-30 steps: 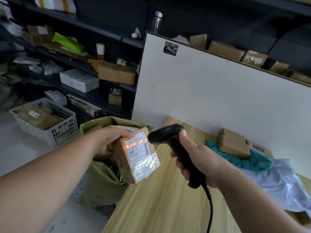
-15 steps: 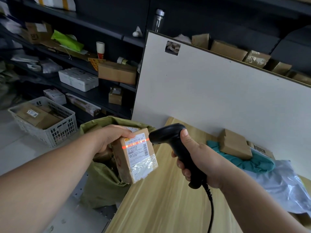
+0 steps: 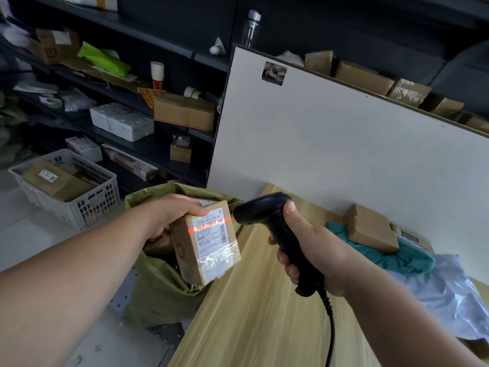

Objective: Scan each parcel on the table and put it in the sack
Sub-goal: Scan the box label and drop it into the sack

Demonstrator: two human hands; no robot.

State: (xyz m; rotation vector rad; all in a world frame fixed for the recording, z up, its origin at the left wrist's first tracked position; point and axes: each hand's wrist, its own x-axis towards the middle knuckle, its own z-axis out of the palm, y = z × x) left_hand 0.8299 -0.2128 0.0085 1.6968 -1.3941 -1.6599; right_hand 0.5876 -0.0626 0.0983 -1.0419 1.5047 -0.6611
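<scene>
Tabletop (image 3: 246, 321) of pale wood, nearest, crossed by a black cable (image 3: 331, 324). Right hand (image 3: 317, 250), fingers and thumb curled round the grip of a black scanner (image 3: 264, 213), head aimed left. Left hand (image 3: 172, 214), thumb clamped over the top of a brown parcel (image 3: 185, 255), other fingers hidden behind it. The parcel hung above the open green sack (image 3: 158, 290) at the table's left edge, with a red scan line across its white label (image 3: 211, 231). It partly hid boxes inside the sack. Further right on the table: small cardboard box (image 3: 370, 229) resting on a teal bag (image 3: 402, 260), beside a clear plastic mailer (image 3: 447, 295). Behind leaned a white board (image 3: 344, 144), screening the shelving. To its left were a white basket (image 3: 79, 207) of boxes on the floor and dark shelves (image 3: 132, 35) of cartons.
</scene>
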